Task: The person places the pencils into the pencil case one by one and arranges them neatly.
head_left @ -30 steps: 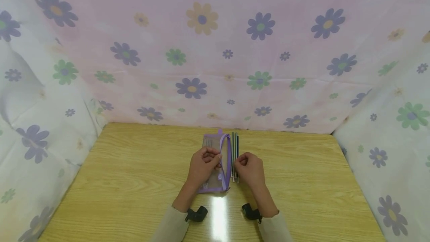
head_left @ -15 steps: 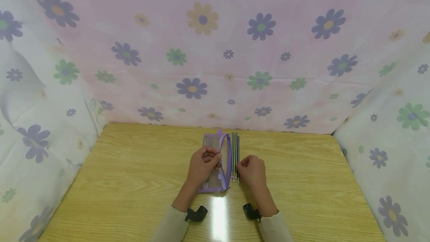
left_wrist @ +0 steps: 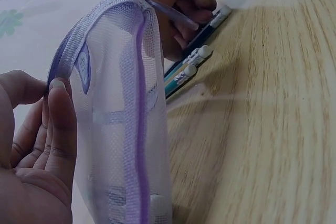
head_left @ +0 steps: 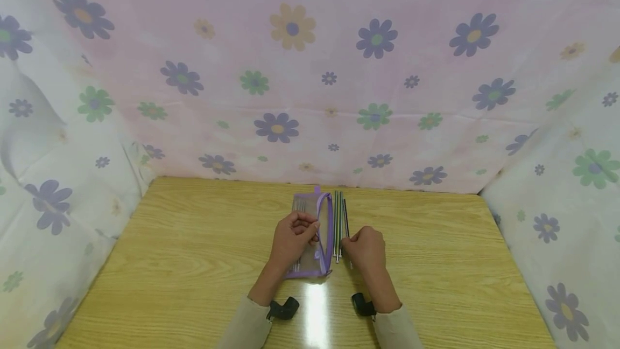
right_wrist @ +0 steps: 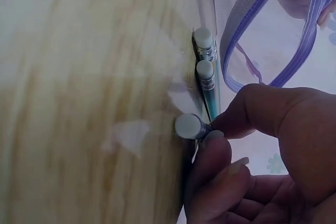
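Observation:
A mesh pencil case (head_left: 308, 206) with purple trim lies in the middle of the table, its zipped mouth gaping to the right. My left hand (head_left: 293, 238) pinches the edge of that mouth between thumb and index finger, holding it up in the left wrist view. Just right of the case, two pencils (head_left: 337, 220) with white erasers lie side by side. My right hand (head_left: 365, 249) pinches a dark pencil (head_left: 346, 217) near its eraser end; the white eraser (right_wrist: 189, 126) shows large in the right wrist view. This pencil is slightly angled away from the others.
Thin pale sticks (head_left: 298, 208) show through the mesh inside the case. A black wrist-camera mount (head_left: 284, 308) sits by the left sleeve and another mount (head_left: 362, 305) by the right. Floral cloth (head_left: 329, 96) rises behind the wooden table (head_left: 203, 241) and along both sides.
My right hand has shifted slightly right and toward me, and the dark pencil now slants apart from the other two. My left hand and the case have stayed in place.

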Action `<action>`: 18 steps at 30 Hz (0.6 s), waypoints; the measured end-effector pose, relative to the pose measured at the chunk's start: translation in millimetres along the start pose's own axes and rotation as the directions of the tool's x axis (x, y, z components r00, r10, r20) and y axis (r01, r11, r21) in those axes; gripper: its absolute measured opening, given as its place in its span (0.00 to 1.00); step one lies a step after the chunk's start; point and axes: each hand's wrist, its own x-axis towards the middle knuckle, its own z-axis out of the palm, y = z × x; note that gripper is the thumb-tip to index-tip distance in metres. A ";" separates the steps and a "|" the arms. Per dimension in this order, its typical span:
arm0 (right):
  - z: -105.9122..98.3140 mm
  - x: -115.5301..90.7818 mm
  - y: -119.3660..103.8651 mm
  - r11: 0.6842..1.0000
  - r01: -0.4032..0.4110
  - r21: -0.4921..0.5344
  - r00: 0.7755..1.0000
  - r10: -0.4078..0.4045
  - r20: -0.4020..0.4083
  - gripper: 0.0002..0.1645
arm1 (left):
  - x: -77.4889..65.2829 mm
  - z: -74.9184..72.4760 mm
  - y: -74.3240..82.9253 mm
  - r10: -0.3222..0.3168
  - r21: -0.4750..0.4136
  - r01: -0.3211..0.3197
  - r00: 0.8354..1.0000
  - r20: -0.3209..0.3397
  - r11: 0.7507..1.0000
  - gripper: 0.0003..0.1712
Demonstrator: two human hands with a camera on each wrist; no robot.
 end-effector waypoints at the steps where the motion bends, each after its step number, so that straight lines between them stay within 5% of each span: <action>1: 0.3 0.1 0.4 1.000 0.001 -0.002 1.000 -0.001 -0.001 0.27 | 0.1 0.1 0.3 -0.001 0.000 0.001 1.000 -0.001 1.000 0.06; 18: -10.0 -1.6 -6.2 1.000 0.020 0.018 0.999 -0.021 0.036 0.22 | 0.8 -0.9 -2.1 0.016 -0.008 -0.016 1.000 -0.001 1.000 0.07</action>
